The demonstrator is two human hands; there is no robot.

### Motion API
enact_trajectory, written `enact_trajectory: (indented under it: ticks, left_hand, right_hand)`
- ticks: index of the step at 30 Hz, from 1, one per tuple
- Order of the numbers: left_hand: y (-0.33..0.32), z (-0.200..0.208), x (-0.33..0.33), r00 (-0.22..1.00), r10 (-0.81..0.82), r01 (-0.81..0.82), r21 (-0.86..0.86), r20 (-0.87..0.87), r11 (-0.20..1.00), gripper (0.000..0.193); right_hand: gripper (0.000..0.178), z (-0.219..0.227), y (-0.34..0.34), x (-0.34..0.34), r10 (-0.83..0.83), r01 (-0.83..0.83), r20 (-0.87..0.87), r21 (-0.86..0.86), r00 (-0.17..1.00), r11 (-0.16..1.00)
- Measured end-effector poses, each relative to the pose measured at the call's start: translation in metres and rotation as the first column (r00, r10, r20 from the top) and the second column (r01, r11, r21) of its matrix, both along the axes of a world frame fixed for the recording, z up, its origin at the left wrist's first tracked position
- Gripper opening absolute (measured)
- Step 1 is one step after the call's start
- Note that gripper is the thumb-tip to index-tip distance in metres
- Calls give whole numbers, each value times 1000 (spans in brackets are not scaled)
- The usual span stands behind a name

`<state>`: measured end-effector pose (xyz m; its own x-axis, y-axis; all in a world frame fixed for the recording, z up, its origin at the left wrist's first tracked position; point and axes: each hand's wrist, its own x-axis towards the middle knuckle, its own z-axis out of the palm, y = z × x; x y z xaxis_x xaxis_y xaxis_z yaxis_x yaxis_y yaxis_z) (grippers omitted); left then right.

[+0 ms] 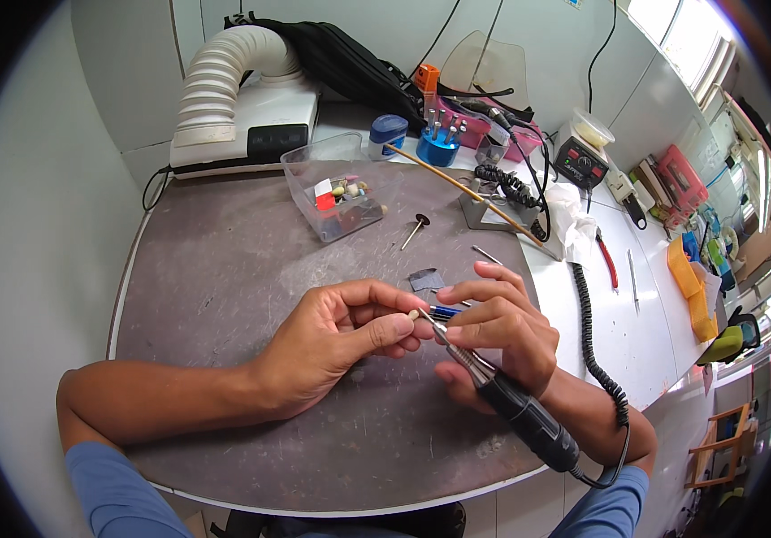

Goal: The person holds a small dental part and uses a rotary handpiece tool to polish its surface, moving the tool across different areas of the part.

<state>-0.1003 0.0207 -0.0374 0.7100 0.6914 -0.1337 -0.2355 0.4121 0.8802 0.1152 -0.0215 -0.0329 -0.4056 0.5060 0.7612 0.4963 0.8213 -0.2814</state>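
My left hand [318, 345] pinches a small cream, tooth-like piece [413, 315] between thumb and fingers. My right hand [515, 336] is closed round a black and silver rotary handpiece [529, 420], its narrow tip pointing up and left at the piece. Whether the tip touches it is too small to tell. A blue-handled tool [443, 311] shows between the hands, partly hidden by the right fingers. Just beyond lies a scrap of grey abrasive paper [426, 280]. A dark disc on a metal shank [415, 230] lies farther back.
A clear plastic box [336, 220] of small bits stands behind my left hand. Beyond are a white extractor with hose [246, 134], a blue bur stand [439, 148] and a control unit [580, 161]. A thin wooden stick [462, 188] slants across. The coiled cord [587, 332] runs down the right.
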Motion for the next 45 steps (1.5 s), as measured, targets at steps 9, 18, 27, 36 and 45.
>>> enact_trajectory:
  ticks: [9,18,27,36,45]
  left_hand:
    - [0,-2,-1,1000,-1,2,24,-31,1000,21]
    - [1,-4,0,1000,9,-9,23,-16,1000,22]
    - [1,-3,0,1000,6,-6,5,-13,1000,22]
    - [1,0,0,1000,-22,22,-12,-10,1000,23]
    - [1,0,0,999,-40,40,-41,-10,998,22]
  right_hand:
    - [27,-2,1,-2,23,-23,17,-24,1000,999]
    - [27,-1,0,-2,18,-17,21,-31,1000,999]
    - [27,-3,2,-1,22,-21,20,-24,1000,999]
    - [27,-1,2,-1,25,-25,17,-22,1000,999]
    - [28,-2,2,-1,33,-33,8,-25,999,999]
